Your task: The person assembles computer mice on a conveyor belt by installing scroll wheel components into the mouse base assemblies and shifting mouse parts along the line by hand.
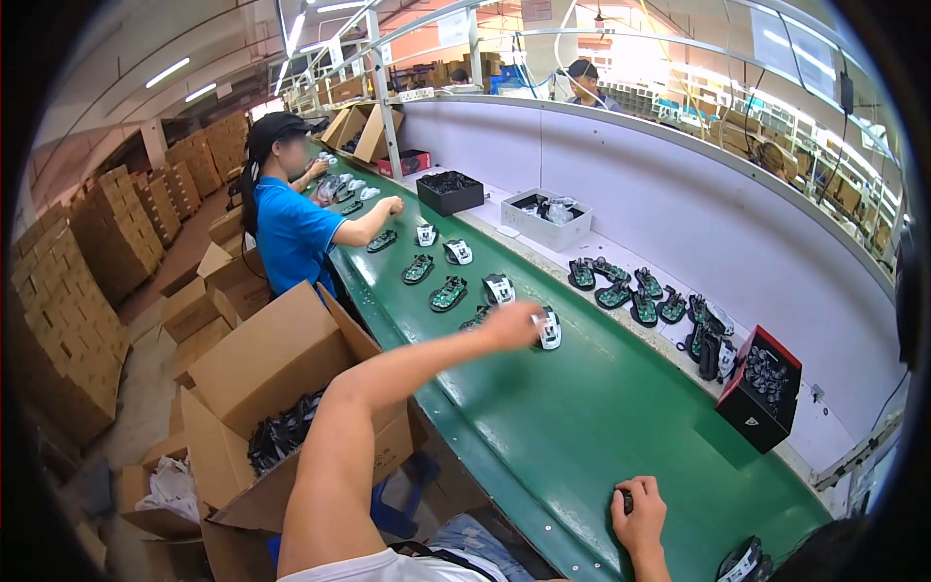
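My left hand [514, 326] reaches out over the green belt [582, 427], its fingers blurred. It overlaps a white-and-black shell part [550, 330]; whether it touches that part I cannot tell. Close by lie another white shell [498, 289] and a black mouse-shaped base with a green circuit board [448, 294]. Part of one more base [475, 318] shows behind my left wrist. Nearer to me, low over the belt, my right hand [642, 514] is closed around a small black part [628, 503], mostly hidden by the fingers.
Several circuit-board bases [643, 296] line the ledge, next to a black box of small parts [769, 378]. A white box [546, 221] and a dark box [450, 192] stand farther along. A co-worker in blue [296, 228] works at the left. Open cartons [272, 369] crowd my left side.
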Tool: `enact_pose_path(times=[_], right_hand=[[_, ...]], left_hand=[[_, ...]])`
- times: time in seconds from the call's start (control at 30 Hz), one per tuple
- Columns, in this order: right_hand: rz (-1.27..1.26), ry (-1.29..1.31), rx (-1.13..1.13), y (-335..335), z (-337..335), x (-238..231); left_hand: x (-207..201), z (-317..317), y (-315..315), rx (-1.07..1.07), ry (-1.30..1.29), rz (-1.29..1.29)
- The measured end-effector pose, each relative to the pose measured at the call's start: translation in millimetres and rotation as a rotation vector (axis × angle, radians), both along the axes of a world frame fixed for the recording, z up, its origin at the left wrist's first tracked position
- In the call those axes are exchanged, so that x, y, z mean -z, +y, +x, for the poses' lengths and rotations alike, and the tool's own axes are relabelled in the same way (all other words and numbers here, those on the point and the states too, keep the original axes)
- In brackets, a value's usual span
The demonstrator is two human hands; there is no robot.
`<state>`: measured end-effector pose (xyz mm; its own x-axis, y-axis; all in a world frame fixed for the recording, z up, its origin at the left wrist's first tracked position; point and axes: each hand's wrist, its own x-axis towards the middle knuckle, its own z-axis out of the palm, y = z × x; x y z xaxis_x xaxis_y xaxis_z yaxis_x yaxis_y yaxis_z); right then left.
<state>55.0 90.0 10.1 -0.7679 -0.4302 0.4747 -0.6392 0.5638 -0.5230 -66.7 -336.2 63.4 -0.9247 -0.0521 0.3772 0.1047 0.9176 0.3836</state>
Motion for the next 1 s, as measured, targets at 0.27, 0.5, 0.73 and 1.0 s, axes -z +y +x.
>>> enact_pose_path(times=[0.27, 0.5, 0.73, 1.0], right_hand=[[0.042, 0.019, 0.033, 0, -3, 8], [0.139, 0.048, 0.070, -3, 7, -2], [0.141, -0.021, 0.094, 4, 8, 2], [0.175, 0.020, 0.044, 6, 3, -2]], left_hand=[[16, 0, -207, -0.819, -0.392, -0.019], [17, 8, -233, -0.746, -0.551, 0.011], [30, 3, -235, -0.681, -0.564, 0.120], [22, 9, -205, -0.532, -0.745, -0.018]])
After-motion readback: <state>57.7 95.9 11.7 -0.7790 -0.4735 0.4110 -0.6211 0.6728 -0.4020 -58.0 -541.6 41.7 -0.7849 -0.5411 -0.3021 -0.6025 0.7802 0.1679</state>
